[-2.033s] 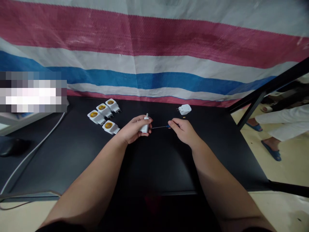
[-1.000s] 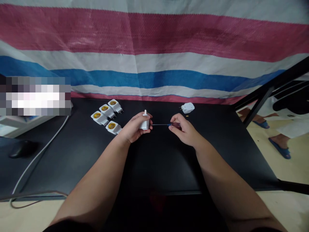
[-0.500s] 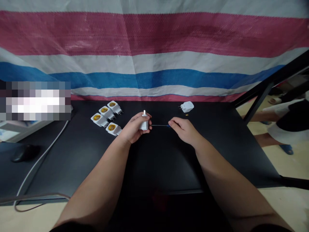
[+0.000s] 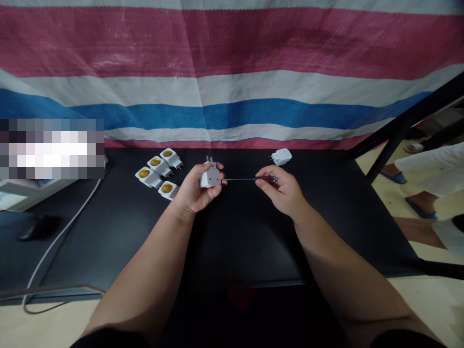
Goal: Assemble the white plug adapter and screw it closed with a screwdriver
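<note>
White plastic fills the left hand [image 4: 197,189] on my feed: it grasps one boxy plug adapter [image 4: 209,177] at the centre of the frame, two prongs upward, dark-holed flat face towards me. The palm is turned partly up, thumb on the adapter's left side, fingers curled around behind. Right of centre, the right hand [image 4: 281,192] pinches a slim screwdriver with a thin metal shaft [image 4: 239,180] between thumb and fingers; the shaft lies level and reaches the fingertips of the left hand. I cannot tell whether its tip touches the adapter. Both forearms slant inward from the bottom edge.

I count four white adapters with round gold-coloured sockets [image 4: 159,166] left of centre, three in a slanting row and one below, and one more white plug [image 4: 282,156] right of centre, all on the matte black tabletop [image 4: 239,237].
</note>
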`<state>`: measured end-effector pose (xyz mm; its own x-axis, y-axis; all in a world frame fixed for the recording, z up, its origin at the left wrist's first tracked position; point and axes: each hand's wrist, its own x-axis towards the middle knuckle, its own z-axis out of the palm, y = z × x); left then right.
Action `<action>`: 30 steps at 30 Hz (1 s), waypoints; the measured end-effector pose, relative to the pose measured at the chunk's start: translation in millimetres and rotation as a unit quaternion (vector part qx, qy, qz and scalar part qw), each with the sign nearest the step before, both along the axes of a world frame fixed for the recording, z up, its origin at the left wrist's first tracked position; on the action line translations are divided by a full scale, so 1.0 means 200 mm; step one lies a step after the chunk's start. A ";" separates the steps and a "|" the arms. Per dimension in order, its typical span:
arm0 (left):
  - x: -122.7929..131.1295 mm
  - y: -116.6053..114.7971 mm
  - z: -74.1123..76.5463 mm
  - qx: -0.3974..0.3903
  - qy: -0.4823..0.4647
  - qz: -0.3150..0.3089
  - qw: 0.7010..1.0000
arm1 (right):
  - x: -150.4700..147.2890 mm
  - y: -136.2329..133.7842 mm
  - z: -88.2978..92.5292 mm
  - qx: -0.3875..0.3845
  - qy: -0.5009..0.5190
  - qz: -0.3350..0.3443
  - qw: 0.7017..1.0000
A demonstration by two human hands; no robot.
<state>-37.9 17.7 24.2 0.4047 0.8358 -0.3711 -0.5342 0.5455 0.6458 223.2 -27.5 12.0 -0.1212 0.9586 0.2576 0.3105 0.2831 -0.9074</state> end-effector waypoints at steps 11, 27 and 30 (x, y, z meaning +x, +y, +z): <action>0.03 -0.01 0.01 0.002 0.018 -0.012 1.000 | -0.01 -0.01 -0.01 0.017 -0.044 0.006 0.999; 0.05 -0.02 -0.02 0.072 0.138 -0.044 0.987 | -0.01 0.00 0.02 0.008 -0.142 -0.001 0.990; 0.05 -0.02 -0.02 0.079 0.135 -0.037 0.987 | 0.00 0.01 0.01 -0.003 -0.129 0.034 0.991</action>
